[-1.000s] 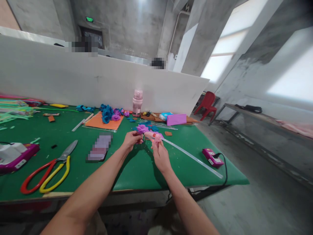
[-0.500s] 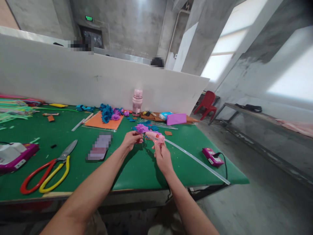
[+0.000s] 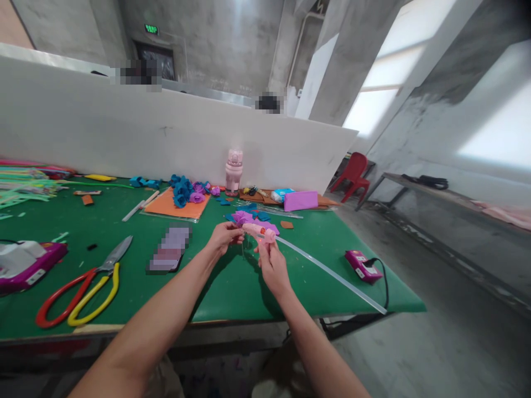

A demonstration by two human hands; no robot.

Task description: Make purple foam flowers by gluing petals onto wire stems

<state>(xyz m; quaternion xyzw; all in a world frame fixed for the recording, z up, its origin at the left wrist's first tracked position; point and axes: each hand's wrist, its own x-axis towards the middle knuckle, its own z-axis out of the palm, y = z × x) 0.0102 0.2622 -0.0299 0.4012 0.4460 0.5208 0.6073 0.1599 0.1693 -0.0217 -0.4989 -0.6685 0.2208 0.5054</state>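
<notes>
My right hand (image 3: 272,266) is closed round the handle of a pink glue gun (image 3: 259,232), whose long clear glue stick (image 3: 332,272) sticks out backward to the right. The gun's nozzle points left, at or very near a purple paper flower (image 3: 241,217). That flower is pinched in the fingers of my left hand (image 3: 225,237); a thin stem seems to hang below it. Just behind lie purple and blue paper pieces (image 3: 260,215) on the green table (image 3: 232,293). Whether the nozzle touches the flower is hidden.
Left of my arms lie a phone (image 3: 170,249) and red-and-yellow-handled scissors (image 3: 108,260). Blue and purple flowers (image 3: 182,190) rest on an orange sheet (image 3: 166,207). A pink bottle (image 3: 234,172) stands at the white partition (image 3: 166,138). A magenta power strip (image 3: 363,267) sits at right.
The glue gun has shifted slightly left, its nozzle now closer to the purple flower. My left hand stays almost in place, and the view has moved slightly.
</notes>
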